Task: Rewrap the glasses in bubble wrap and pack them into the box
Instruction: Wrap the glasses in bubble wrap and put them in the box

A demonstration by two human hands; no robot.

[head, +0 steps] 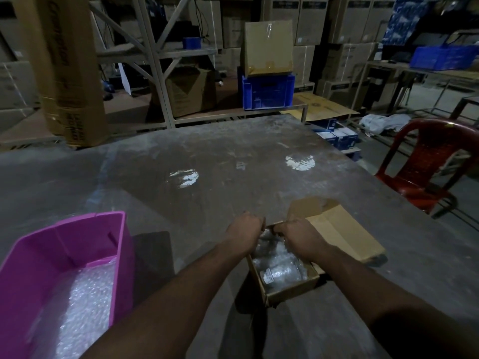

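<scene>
Two bare arms reach forward from the bottom of the view, close to the camera. The left hand (245,229) sits at the far left corner of the small open brown cardboard box (290,288), with its fingers curled over the edge. It looks like it grips the box wall or a small flap there, but the dim light makes that hard to be sure of. The right hand (298,235) is curled too, just beside the left one, and seems to pinch the far edge of the box or the wrap under it. It is not clear which.

Inside the box lie the clear glasses wrapped in bubble wrap (280,268), shiny and packed close. So the packing step seems almost done. The next move probably calls for tucking the wrap down gently and folding the long brown flap (342,234), which lies open to the right, over the top.

To the left sits a pink plastic tub (64,244) holding more bubble wrap (85,299), well apart from the box. The grey, dusty table (207,156) has two bright light spots. A red plastic chair (425,164) stands at the right. Nothing blocks the hands, but the glass could crack if pushed hard.
</scene>
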